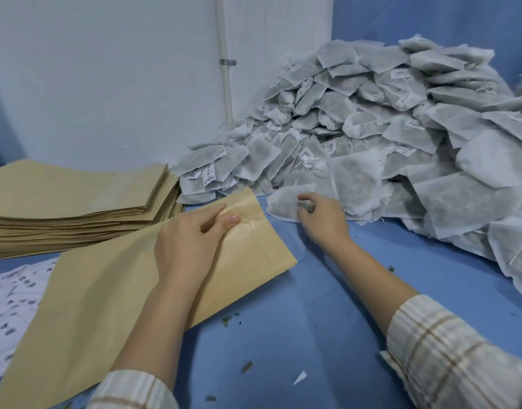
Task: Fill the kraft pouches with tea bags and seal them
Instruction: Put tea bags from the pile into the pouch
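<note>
A flat kraft pouch (106, 296) lies slanted across the blue table, its mouth end pointing toward the tea bags. My left hand (188, 240) pinches the pouch near that mouth end, thumb on top. A large heap of white tea bags (386, 143) fills the back right. My right hand (321, 216) reaches to the heap's front edge, and its curled fingers grip one tea bag (283, 202) lying flat on the table.
A stack of empty kraft pouches (76, 202) sits at the left. Printed label sheets (11, 314) lie at the near left, partly under the pouch. Tea crumbs (228, 319) and a paper scrap (300, 377) dot the blue table (312, 335). A white wall and pipe (224, 60) stand behind.
</note>
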